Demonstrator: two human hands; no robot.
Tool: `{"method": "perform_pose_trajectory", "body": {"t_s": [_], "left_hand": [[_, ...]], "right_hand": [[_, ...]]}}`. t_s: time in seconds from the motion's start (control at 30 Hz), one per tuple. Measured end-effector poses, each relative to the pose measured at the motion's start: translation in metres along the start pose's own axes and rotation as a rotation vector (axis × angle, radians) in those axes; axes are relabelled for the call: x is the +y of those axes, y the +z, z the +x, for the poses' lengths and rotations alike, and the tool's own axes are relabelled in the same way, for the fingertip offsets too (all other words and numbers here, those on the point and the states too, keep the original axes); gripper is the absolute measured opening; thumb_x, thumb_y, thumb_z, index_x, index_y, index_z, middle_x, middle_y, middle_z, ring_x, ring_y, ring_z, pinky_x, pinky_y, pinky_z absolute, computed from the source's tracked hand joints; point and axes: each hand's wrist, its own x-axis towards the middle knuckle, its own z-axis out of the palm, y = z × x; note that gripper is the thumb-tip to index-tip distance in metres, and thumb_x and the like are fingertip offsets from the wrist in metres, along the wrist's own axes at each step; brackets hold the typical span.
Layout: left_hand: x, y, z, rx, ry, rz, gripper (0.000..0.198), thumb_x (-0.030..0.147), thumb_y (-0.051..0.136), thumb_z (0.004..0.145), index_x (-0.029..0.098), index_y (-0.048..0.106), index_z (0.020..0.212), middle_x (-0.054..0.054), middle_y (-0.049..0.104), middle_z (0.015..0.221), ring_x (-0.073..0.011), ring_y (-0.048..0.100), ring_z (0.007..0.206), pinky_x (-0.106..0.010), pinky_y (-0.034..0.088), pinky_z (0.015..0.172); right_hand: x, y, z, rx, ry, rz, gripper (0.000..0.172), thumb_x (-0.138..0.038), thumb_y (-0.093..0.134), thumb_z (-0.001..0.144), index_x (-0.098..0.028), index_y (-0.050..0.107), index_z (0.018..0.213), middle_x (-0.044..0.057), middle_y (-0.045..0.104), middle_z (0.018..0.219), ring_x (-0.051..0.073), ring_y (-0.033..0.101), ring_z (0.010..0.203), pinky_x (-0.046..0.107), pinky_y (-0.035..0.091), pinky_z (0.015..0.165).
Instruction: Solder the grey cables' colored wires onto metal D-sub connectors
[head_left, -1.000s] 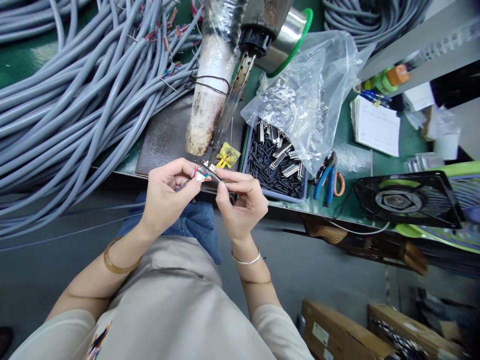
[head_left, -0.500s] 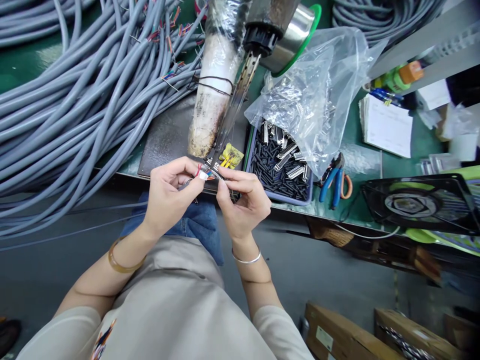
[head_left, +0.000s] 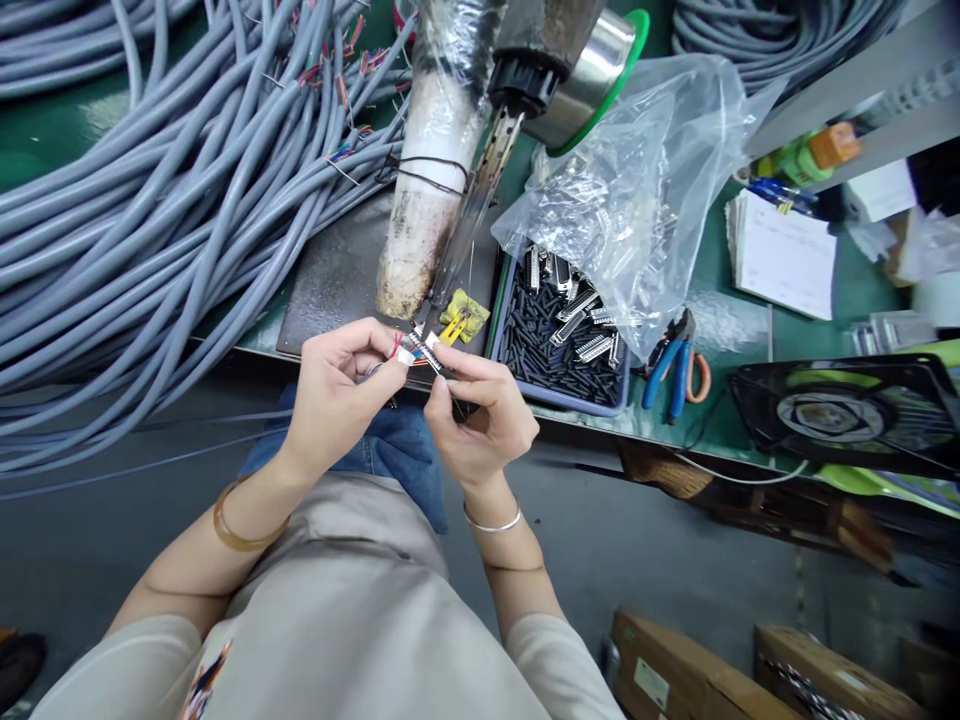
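The small metal-shelled connector is held just above the near edge of the desk. The right hand pinches its right end, and the left hand closes thumb and forefinger on the thin red, blue and white wires feeding it. A firm pinch close to the pins seems wise, as the strands look fine and limp. Beyond lie a blue tray of matte black sleeves, a crinkled clear bag and smooth grey cables.

Connector partly covered by right hand, pins too small to tell, fan cut by right edge
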Motion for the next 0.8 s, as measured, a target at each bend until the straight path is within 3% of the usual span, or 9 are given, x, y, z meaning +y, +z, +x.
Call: {"method": "perform_pose_trajectory", "body": {"t_s": [0.23,0.47,0.8], "left_hand": [[-0.0046,-0.0022,-0.0039,-0.024,-0.019,-0.021,0.014,0.015,0.074,0.073,0.015,0.064,0.063,-0.001,0.069,0.076,-0.0045,0.049,0.056,-0.016,0.037,0.049],[0.0002,-0.0024,-0.006,-0.023,0.009,0.011,0.009,0.015,0.072,0.073,0.015,0.067,0.066,-0.002,0.071,0.076,-0.0073,0.058,0.059,-0.017,0.044,0.052],[0.0024,0.0035,-0.0011,0.037,0.115,0.119,0.01,0.01,0.067,0.072,0.015,0.063,0.064,0.0,0.07,0.073,-0.0054,0.055,0.058,-0.014,0.042,0.05]], "right_hand": [[0.0028,-0.0032,-0.0038,-0.014,-0.028,-0.018,0.021,-0.007,0.071,0.087,-0.023,0.061,0.094,0.004,0.081,0.102,0.017,0.079,0.09,0.029,0.066,0.076],[-0.0017,-0.004,-0.0015,-0.015,0.173,0.122,0.016,-0.01,0.071,0.088,-0.023,0.062,0.089,0.002,0.078,0.098,0.017,0.076,0.091,0.034,0.065,0.079],[0.0007,-0.0022,0.0043,-0.022,0.131,0.1,0.018,-0.009,0.074,0.086,-0.023,0.062,0.085,0.002,0.078,0.099,0.015,0.075,0.09,0.03,0.064,0.075]]}}
